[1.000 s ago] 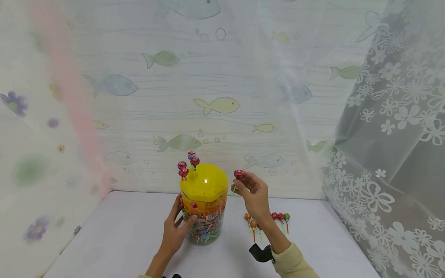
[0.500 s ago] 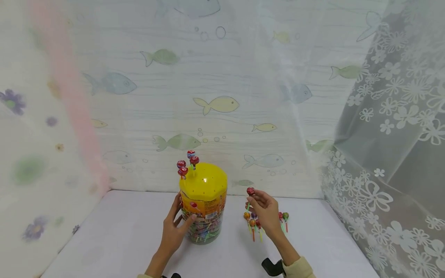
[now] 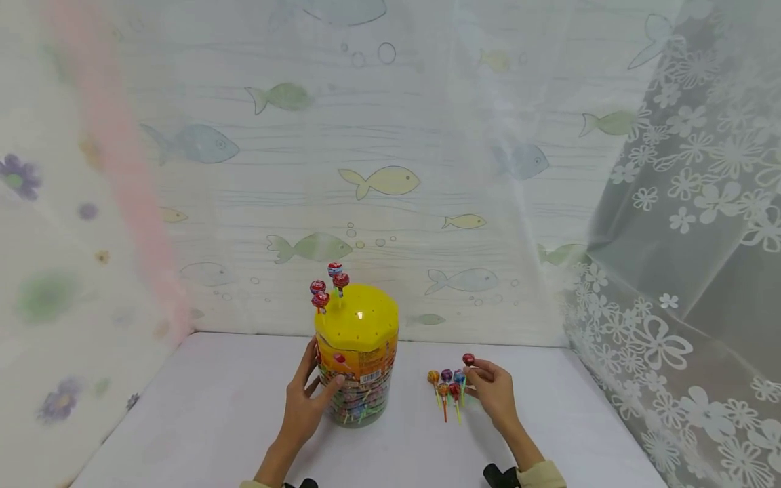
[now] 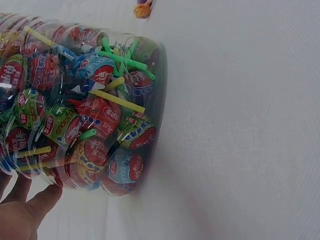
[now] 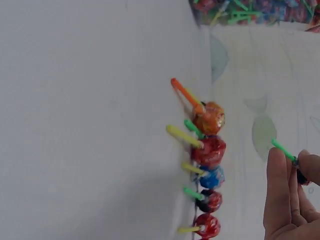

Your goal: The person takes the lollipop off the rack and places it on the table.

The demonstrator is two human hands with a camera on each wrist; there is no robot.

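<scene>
My left hand (image 3: 307, 407) holds a clear plastic jar (image 3: 369, 393) with a yellow lid (image 3: 366, 315) at its left side, thumb across the front. The left wrist view shows wrapped lollipops (image 4: 95, 117) packed inside the jar, with the fingers (image 4: 42, 200) against its wall. Several red-wrapped lollipops (image 3: 320, 299) stand by their sticks in the lid's left side. Right of the jar, my right hand (image 3: 495, 394) pinches one dark-red lollipop (image 3: 468, 359), wrapped head up. Its green stick (image 5: 282, 149) shows between the fingertips in the right wrist view.
Close to the right hand, a group of loose lollipops (image 3: 444, 390) lies on the white tabletop (image 3: 213, 407), in orange, purple, blue and red wrappers. A fish-print curtain (image 3: 390, 224) hangs behind the table, with a flowered sheet (image 3: 677, 285) at the right.
Still pinching the red lollipop, my right hand has moved right and down from beside the lid to the loose lollipops. My left hand has kept its place on the jar.
</scene>
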